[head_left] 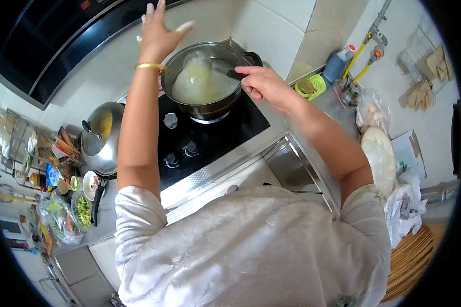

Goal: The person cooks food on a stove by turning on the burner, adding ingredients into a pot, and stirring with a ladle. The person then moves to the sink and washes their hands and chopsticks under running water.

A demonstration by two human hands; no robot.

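My left hand (pixel 161 38) is raised beside the range hood with its fingers spread and nothing in it; its fingertips look whitish. Below it, a large dark pot (pixel 207 108) stands on the lit burner, holding cloudy liquid and a pale, rounded mass (pixel 197 77) under steam. Over the pot's right rim is my right hand (pixel 264 86), index finger stretched out and the other fingers curled. A small dark piece (pixel 234 74) shows at its fingertips; what it belongs to is hidden.
Left of the stove (pixel 215 146) stands a silvery wok (pixel 105 153) with a ladle. Beyond it are a knife (pixel 97 204), a small bowl (pixel 90 185) and bagged vegetables (pixel 82 210). A green basket (pixel 317 86), blue bottle (pixel 338 64) and bagged eggs (pixel 373 115) lie right.
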